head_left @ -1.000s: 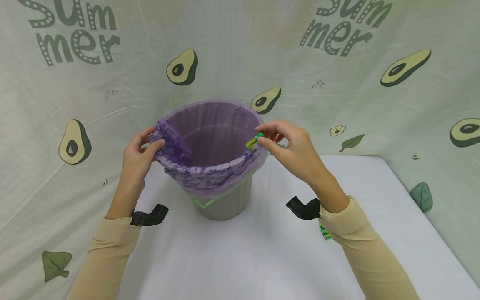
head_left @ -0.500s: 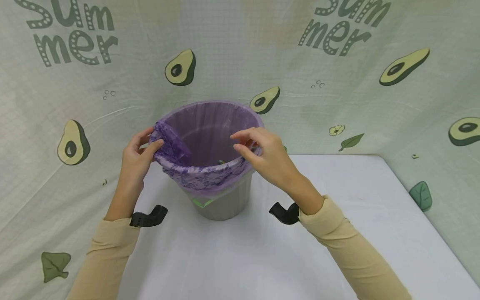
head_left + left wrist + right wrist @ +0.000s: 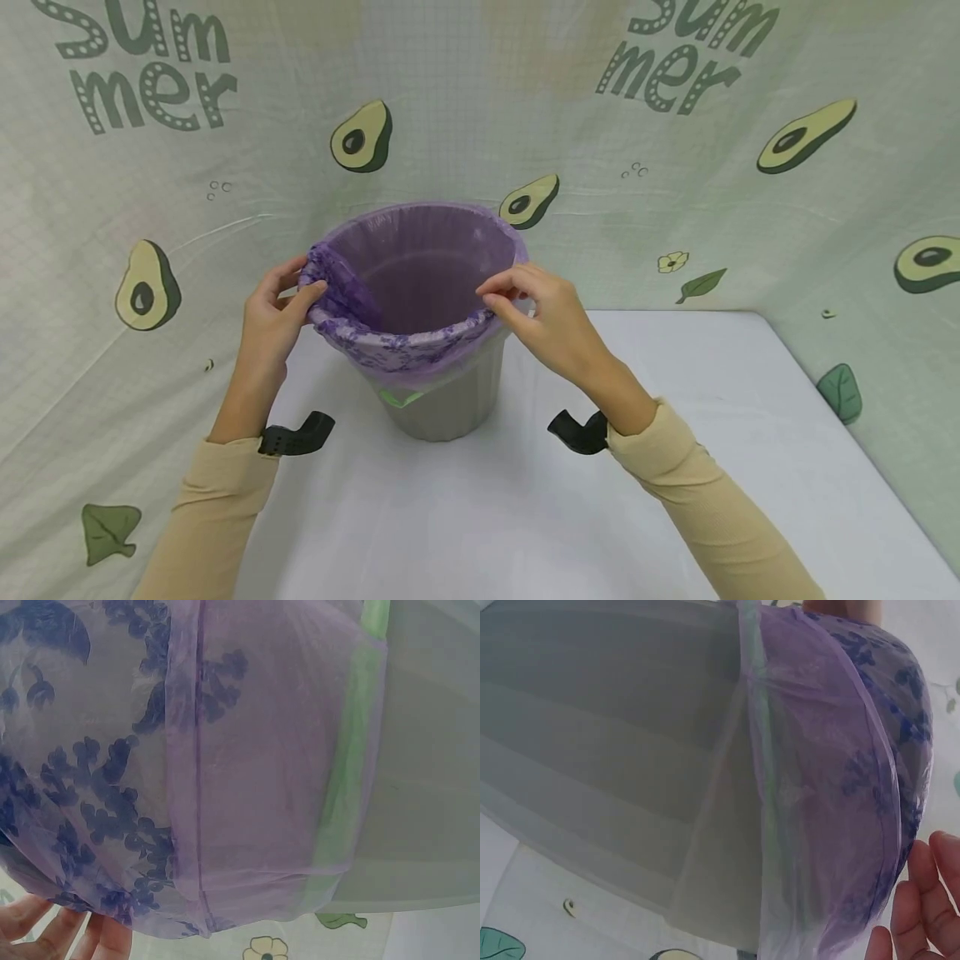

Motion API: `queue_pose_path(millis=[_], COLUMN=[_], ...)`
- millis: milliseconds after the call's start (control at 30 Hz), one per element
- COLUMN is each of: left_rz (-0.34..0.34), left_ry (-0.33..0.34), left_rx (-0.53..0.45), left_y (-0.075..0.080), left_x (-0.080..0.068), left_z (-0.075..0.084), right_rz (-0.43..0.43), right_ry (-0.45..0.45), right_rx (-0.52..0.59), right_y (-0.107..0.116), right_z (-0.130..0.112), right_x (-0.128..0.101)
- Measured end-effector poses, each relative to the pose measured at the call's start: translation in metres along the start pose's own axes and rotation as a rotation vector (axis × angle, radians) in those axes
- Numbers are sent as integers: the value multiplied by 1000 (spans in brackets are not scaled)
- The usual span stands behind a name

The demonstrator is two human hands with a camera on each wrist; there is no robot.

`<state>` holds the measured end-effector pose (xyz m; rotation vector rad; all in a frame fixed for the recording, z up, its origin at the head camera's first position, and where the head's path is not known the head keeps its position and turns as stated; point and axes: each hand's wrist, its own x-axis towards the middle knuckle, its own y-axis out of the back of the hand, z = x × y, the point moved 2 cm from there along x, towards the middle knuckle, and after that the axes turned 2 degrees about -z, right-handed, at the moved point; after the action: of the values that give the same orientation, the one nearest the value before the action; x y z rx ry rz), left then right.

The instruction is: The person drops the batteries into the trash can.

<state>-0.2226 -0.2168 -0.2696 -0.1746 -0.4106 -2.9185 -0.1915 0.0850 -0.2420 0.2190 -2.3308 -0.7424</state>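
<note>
A grey trash can [image 3: 450,400] stands on the table, lined with a purple, blue-flowered trash bag [image 3: 405,354] folded over its rim. On the left side my left hand [image 3: 277,308] grips the rim and the bag, thumb over the top. A bunched part of the bag hangs inside there. My right hand [image 3: 547,321] holds the right side of the rim, thumb and index finger closed at the bag's edge. In the right wrist view its other fingers [image 3: 922,900] lie against the outside of the bag. The can's floor is hidden behind its front wall.
The table [image 3: 480,517] has a white cover. Behind it hangs a pale curtain [image 3: 675,208] printed with avocados and leaves, close to the back of the can. A black wrist mount [image 3: 581,432] sticks out from the right wrist and another from the left.
My right hand has let a green-and-yellow battery drop into the can, then moved onto the right rim. The can tilts slightly. Green batteries on the table are no longer in sight. Left hand stays put.
</note>
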Motion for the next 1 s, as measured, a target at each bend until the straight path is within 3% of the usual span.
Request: queue_pose_path(millis=[400,1000], left_rz=[13,26], left_ry=[-5,-6], left_rx=[-12,39], left_y=[-1,-2], left_x=[0,1], left_z=[0,-1], right_rz=[64,194], right_ry=[-42,-283], right_rx=[-13,-160], right_y=[21,77], right_z=[18,77], right_x=[-20,-87])
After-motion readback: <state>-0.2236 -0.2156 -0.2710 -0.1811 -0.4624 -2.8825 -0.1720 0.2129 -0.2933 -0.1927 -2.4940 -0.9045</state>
